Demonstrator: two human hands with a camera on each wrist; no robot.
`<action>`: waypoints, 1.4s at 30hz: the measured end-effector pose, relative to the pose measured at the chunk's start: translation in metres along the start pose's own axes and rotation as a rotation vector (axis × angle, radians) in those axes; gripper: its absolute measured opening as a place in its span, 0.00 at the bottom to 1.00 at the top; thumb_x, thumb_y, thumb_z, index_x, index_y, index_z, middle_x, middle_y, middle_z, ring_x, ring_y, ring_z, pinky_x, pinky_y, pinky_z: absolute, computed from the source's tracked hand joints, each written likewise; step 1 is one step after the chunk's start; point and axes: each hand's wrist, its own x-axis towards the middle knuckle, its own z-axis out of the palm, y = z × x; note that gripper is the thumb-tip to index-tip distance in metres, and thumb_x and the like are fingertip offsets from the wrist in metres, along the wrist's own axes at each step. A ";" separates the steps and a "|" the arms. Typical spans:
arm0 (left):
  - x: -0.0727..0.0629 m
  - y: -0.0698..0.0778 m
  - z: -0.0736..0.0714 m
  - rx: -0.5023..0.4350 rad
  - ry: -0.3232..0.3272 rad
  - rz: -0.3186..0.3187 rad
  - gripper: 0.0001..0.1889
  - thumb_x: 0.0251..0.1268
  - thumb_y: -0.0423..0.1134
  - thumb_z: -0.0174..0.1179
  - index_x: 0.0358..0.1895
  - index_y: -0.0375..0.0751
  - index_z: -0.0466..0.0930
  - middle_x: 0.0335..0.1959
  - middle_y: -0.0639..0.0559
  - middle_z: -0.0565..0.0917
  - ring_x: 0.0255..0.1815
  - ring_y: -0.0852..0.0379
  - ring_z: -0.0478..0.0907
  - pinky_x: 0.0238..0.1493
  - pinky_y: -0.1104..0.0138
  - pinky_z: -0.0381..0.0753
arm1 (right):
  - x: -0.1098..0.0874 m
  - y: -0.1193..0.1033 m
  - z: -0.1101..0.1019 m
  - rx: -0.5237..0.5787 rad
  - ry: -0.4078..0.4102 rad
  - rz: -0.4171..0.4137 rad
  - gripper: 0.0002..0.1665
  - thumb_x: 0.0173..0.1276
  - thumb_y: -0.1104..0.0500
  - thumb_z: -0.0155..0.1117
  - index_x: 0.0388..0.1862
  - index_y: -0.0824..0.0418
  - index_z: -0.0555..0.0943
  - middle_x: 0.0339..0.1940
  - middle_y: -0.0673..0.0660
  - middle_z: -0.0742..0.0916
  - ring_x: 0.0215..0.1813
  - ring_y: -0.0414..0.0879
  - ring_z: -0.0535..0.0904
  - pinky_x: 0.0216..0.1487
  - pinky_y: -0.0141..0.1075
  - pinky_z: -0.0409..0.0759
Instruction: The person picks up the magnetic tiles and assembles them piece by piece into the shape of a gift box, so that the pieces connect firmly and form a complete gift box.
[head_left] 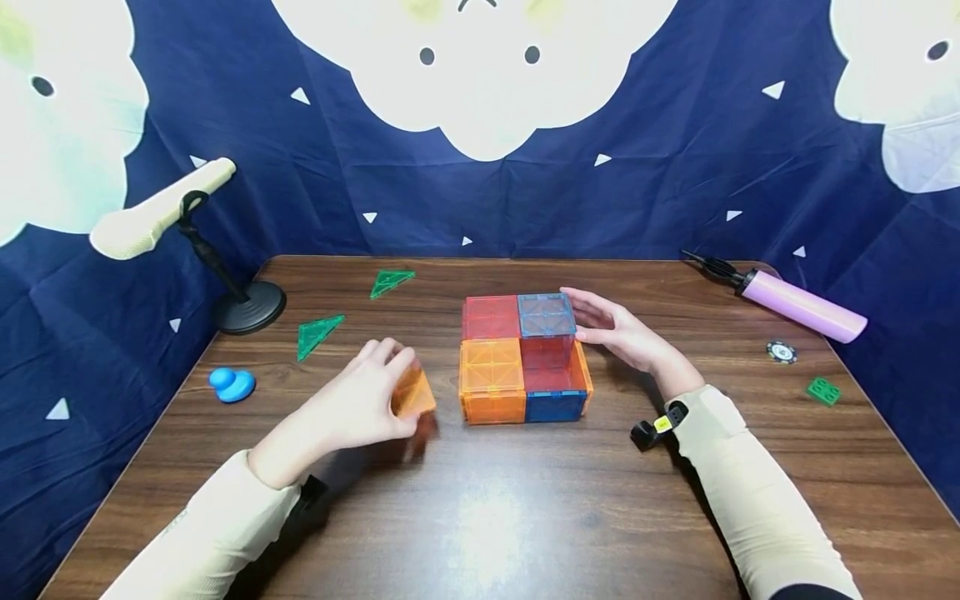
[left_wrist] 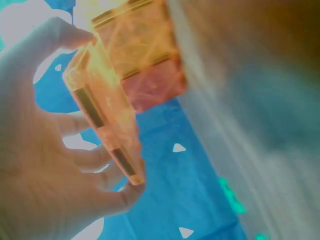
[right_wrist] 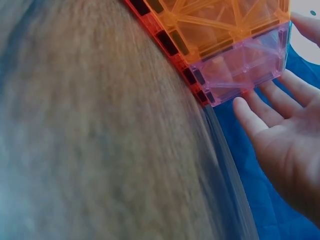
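My left hand [head_left: 351, 393] grips an orange translucent magnetic tile [head_left: 414, 395] by its edges, just left of a low block built of magnetic tiles. In the left wrist view, thumb and fingers pinch this tile [left_wrist: 105, 112] at opposite ends. The block has a red top tile [head_left: 491, 317], a blue top tile [head_left: 547, 316] and an orange top tile [head_left: 491, 365]; its front right cell is uncovered, showing red inside. My right hand [head_left: 621, 335] rests its fingertips against the block's back right corner. Those fingers are relaxed and extended beside a purple-looking side [right_wrist: 245, 62] in the right wrist view.
Two green triangular tiles [head_left: 318, 335] lie at the back left. A blue toy [head_left: 232, 385] and a black stand [head_left: 250, 307] with a cream covered object [head_left: 161, 208] are at left. At right are a purple pump [head_left: 802, 307], a poker chip [head_left: 782, 352] and a green brick [head_left: 824, 390].
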 end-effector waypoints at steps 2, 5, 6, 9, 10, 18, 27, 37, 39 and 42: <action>0.007 0.005 -0.004 -0.026 0.031 0.010 0.31 0.41 0.48 0.75 0.52 0.43 0.75 0.48 0.48 0.75 0.49 0.47 0.70 0.48 0.54 0.76 | -0.003 0.000 -0.001 -0.005 -0.034 0.003 0.44 0.76 0.67 0.59 0.85 0.58 0.51 0.83 0.61 0.57 0.82 0.58 0.51 0.68 0.30 0.69; 0.020 0.015 -0.006 -0.070 0.071 0.045 0.31 0.46 0.48 0.74 0.55 0.42 0.76 0.51 0.48 0.74 0.53 0.48 0.69 0.52 0.54 0.76 | -0.009 0.000 -0.002 -0.017 -0.090 -0.003 0.48 0.76 0.66 0.60 0.86 0.55 0.46 0.85 0.59 0.53 0.83 0.57 0.46 0.72 0.33 0.63; 0.025 0.018 -0.006 -0.081 0.082 0.056 0.31 0.46 0.49 0.73 0.55 0.43 0.76 0.52 0.49 0.74 0.54 0.48 0.68 0.53 0.55 0.76 | -0.012 0.000 -0.002 -0.018 -0.106 -0.009 0.48 0.76 0.66 0.60 0.86 0.55 0.45 0.85 0.59 0.52 0.83 0.56 0.46 0.74 0.36 0.62; 0.040 0.030 -0.006 -0.110 0.116 0.094 0.30 0.49 0.50 0.72 0.56 0.44 0.76 0.52 0.50 0.74 0.54 0.49 0.68 0.53 0.56 0.75 | -0.020 0.000 0.000 -0.033 -0.152 -0.034 0.50 0.75 0.68 0.60 0.86 0.56 0.43 0.85 0.60 0.51 0.83 0.57 0.45 0.75 0.44 0.60; 0.045 0.034 -0.006 -0.121 0.123 0.107 0.30 0.49 0.50 0.72 0.56 0.44 0.76 0.53 0.50 0.75 0.54 0.49 0.68 0.54 0.56 0.75 | -0.023 0.000 0.002 -0.033 -0.165 -0.043 0.51 0.75 0.69 0.60 0.86 0.56 0.43 0.85 0.60 0.50 0.83 0.58 0.45 0.76 0.45 0.59; 0.090 0.061 0.003 -0.177 0.055 0.204 0.29 0.52 0.50 0.74 0.56 0.43 0.77 0.54 0.50 0.76 0.56 0.51 0.68 0.56 0.58 0.75 | -0.045 -0.001 0.017 -0.127 -0.171 -0.083 0.59 0.68 0.65 0.71 0.85 0.59 0.42 0.85 0.63 0.50 0.81 0.64 0.49 0.72 0.38 0.66; 0.123 0.088 0.018 -0.174 -0.044 0.285 0.29 0.53 0.53 0.73 0.56 0.44 0.78 0.53 0.51 0.76 0.55 0.53 0.69 0.53 0.64 0.75 | -0.055 -0.002 0.026 -0.179 -0.066 -0.142 0.57 0.62 0.70 0.75 0.82 0.69 0.51 0.81 0.68 0.59 0.78 0.60 0.61 0.70 0.40 0.69; 0.135 0.108 0.030 -0.093 -0.107 0.338 0.29 0.55 0.52 0.73 0.57 0.42 0.78 0.53 0.49 0.77 0.54 0.52 0.70 0.52 0.65 0.74 | -0.059 -0.006 0.025 -0.188 -0.067 -0.131 0.58 0.63 0.69 0.75 0.82 0.70 0.49 0.82 0.69 0.56 0.78 0.53 0.62 0.69 0.41 0.70; 0.137 0.109 0.030 -0.074 -0.108 0.337 0.29 0.55 0.53 0.73 0.57 0.42 0.78 0.53 0.48 0.77 0.54 0.51 0.70 0.53 0.64 0.74 | -0.060 -0.006 0.025 -0.184 -0.068 -0.131 0.58 0.62 0.69 0.75 0.82 0.70 0.49 0.82 0.69 0.55 0.78 0.53 0.61 0.69 0.39 0.70; 0.139 0.108 0.032 -0.046 -0.115 0.333 0.30 0.56 0.53 0.72 0.58 0.41 0.78 0.54 0.47 0.77 0.54 0.50 0.71 0.53 0.63 0.75 | -0.060 -0.004 0.024 -0.176 -0.073 -0.138 0.58 0.62 0.69 0.75 0.82 0.70 0.49 0.82 0.68 0.55 0.78 0.54 0.61 0.69 0.38 0.70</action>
